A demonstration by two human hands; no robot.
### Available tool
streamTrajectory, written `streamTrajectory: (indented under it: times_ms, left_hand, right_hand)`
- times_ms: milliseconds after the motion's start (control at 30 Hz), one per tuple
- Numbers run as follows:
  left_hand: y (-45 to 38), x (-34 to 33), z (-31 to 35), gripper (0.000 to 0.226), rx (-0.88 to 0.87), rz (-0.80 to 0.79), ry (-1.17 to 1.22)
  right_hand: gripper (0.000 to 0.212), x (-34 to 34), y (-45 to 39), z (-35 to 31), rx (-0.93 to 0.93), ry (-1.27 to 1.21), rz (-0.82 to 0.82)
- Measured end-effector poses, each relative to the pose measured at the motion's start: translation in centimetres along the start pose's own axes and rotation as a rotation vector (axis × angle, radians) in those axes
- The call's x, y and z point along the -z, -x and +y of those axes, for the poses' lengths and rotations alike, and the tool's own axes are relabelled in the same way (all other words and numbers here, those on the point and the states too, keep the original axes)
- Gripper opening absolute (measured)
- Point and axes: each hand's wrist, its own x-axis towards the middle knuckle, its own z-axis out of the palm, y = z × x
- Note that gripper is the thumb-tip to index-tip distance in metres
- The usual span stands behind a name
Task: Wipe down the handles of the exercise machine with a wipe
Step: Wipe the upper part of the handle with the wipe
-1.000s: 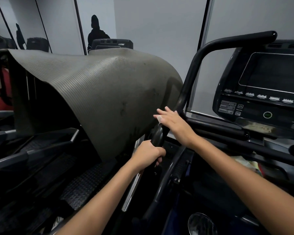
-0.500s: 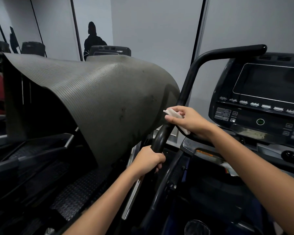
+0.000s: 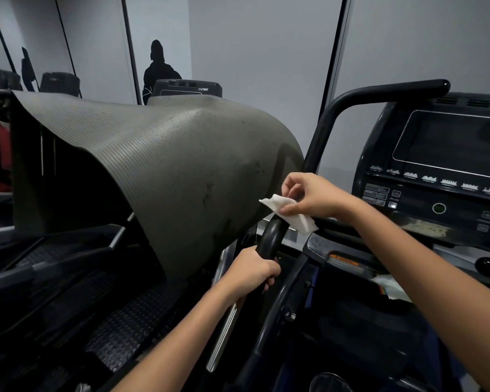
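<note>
Both hands busy: your left hand [image 3: 252, 268] is clamping the handle [image 3: 270, 236] steady while your right hand [image 3: 313, 196] is pinching the wipe [image 3: 287, 212] at 12 o'clock above it.

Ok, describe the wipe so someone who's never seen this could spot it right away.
Start at the console on the right, then go left to the black handle beside the grey mat. The wipe is the only white thing there, pinched in the right hand.

From my feed both forearms are bare, no sleeves visible, left hand [image 3: 251, 268] and right hand [image 3: 313, 198] ungloved, no rings or watch showing.
</note>
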Motion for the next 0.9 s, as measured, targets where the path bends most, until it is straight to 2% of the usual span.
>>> streamTrajectory:
  times_ms: [133, 233, 467, 533, 633, 700, 767, 833, 900]
  left_hand:
    - [0.1, -0.1, 0.1, 0.013, -0.014, 0.008, 0.016]
    - [0.1, -0.1, 0.1, 0.012, -0.018, 0.012, 0.006]
    - [0.2, -0.2, 0.1, 0.014, -0.01, 0.012, 0.03]
    - [0.2, -0.2, 0.1, 0.013, -0.011, 0.013, 0.023]
    - [0.2, -0.1, 0.2, 0.013, -0.008, 0.012, 0.017]
    - [0.3, -0.1, 0.2, 0.013, -0.009, 0.012, 0.018]
    - [0.3, -0.1, 0.1, 0.012, -0.013, 0.01, 0.01]
    - [0.2, 0.0, 0.1, 0.01, -0.016, 0.002, -0.001]
    - [0.2, 0.0, 0.1, 0.01, -0.02, 0.006, -0.006]
  right_hand:
    - [0.039, 0.1, 0.2, 1.1, -0.03, -0.075, 0.019]
    - [0.038, 0.0, 0.3, 1.8, -0.074, -0.168, 0.066]
    - [0.014, -0.6, 0.0, 2.9, -0.171, -0.302, 0.139]
    - [0.018, -0.2, -0.2, 2.8, -0.147, -0.244, 0.221]
    - [0.026, 0.4, 0.0, 1.9, -0.046, -0.012, 0.338]
    - [0.025, 0.6, 0.3, 1.2, 0.01, 0.072, 0.34]
    - [0.023, 0.7, 0.6, 0.4, 0.033, 0.114, 0.262]
    - [0.024, 1.2, 0.9, -0.7, 0.055, -0.047, 0.155]
    - [0.023, 1.8, 0.7, -1.6, 0.07, -0.38, 0.107]
